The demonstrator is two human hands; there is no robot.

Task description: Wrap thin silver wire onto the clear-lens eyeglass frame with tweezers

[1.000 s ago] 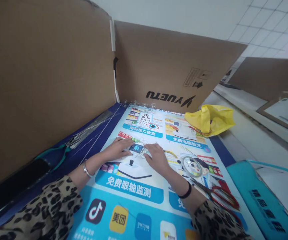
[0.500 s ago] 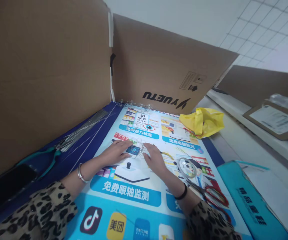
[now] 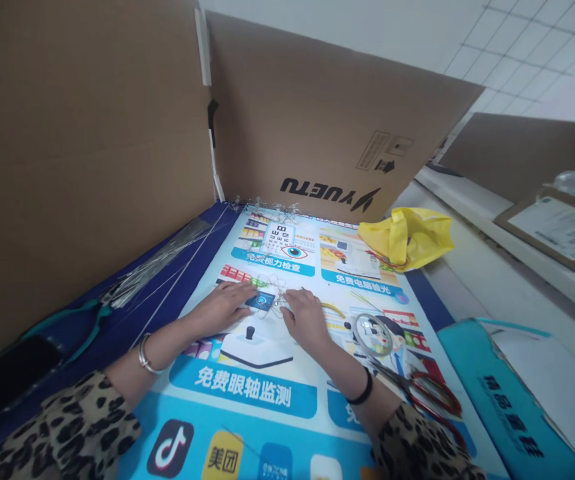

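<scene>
A thin bent wire shape (image 3: pixel 271 288) with several loops lies on the printed poster (image 3: pixel 247 420) between my hands. To its left, my left hand (image 3: pixel 228 307) rests palm down, fingers stretched out and thumb apart. My right hand (image 3: pixel 306 319) is on the other side, fingertips at the wire's edge, with a gap between thumb and fingers. Whether those fingertips touch the wire is too fine to tell. Right of that hand lie a yellow-handled tool (image 3: pixel 334 310), partly covered, and a round clear roll (image 3: pixel 373 335), with red-handled scissors (image 3: pixel 430 393) nearer me.
Cardboard walls (image 3: pixel 317 127) stand behind and at the left. More bent wire pieces (image 3: pixel 267 210) lie at the back. Teal-handled pliers (image 3: pixel 90 327) and straight wires (image 3: pixel 162 257) are on the left. A yellow bag (image 3: pixel 407 237) and a teal box (image 3: pixel 507 400) are on the right.
The view has shifted slightly. My left hand has drawn a little to the left, away from the wire shape; my right hand stays at its right side.
</scene>
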